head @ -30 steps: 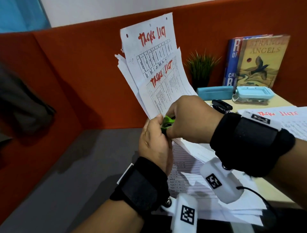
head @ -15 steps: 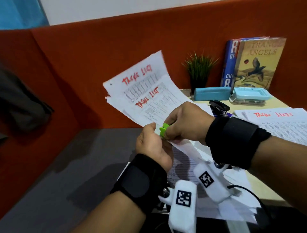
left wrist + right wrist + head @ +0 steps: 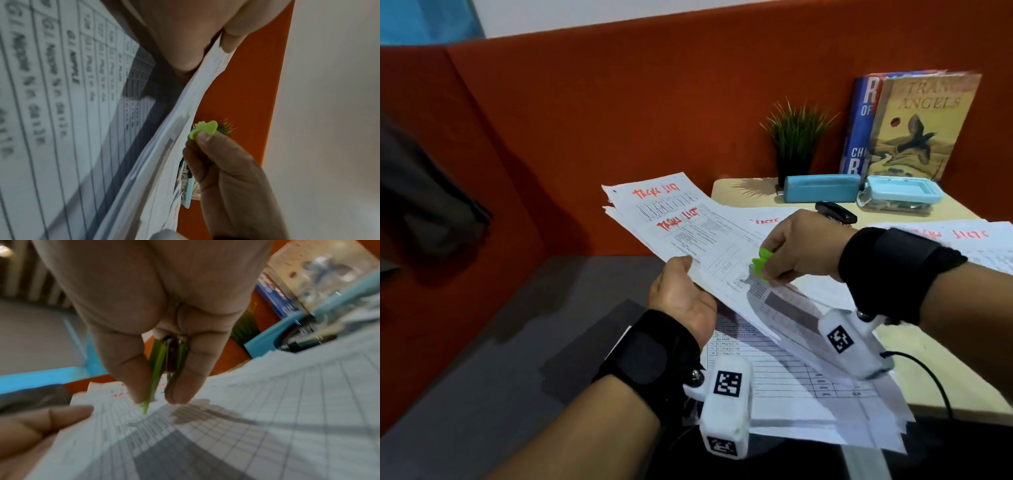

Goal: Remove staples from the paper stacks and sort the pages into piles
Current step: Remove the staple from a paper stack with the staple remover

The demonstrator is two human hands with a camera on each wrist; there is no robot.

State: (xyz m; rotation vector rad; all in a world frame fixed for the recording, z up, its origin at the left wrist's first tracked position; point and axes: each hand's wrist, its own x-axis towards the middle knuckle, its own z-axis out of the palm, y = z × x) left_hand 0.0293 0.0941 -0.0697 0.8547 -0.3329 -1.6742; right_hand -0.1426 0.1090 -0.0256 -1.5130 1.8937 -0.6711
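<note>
**Two hands, one stack, staple puller just off the corner**

Two hands work one stapled stack (image 3: 688, 233) of "Task List" pages, and that stack is the landmark for all that follows. Left of it and at its near edge, the left hand (image 3: 681, 298) grips the sheets, thumb on top and fingers curled beneath, holding them tilted low over the worktop (image 3: 941, 373). Right of the stack's near corner, the right hand (image 3: 801, 250) pinches a green staple remover (image 3: 761, 265) between thumb and fingertips; the right wrist view shows its tip just touching or just above the top page, I cannot tell which. Whether a staple sits in its teeth is not visible. Under the stack lie loose printed sheets (image 3: 791, 377); beyond it, further right, another Task List pile (image 3: 962, 246).

The step in hand looks like staple removal, at or just past the pull. Next, the left hand likely needs to keep the corner steady while the pages are separated and laid on their piles.

Compared with a second ago, the stack has swung from nearly upright down to almost flat, and the right hand has drawn away from the left.
</note>
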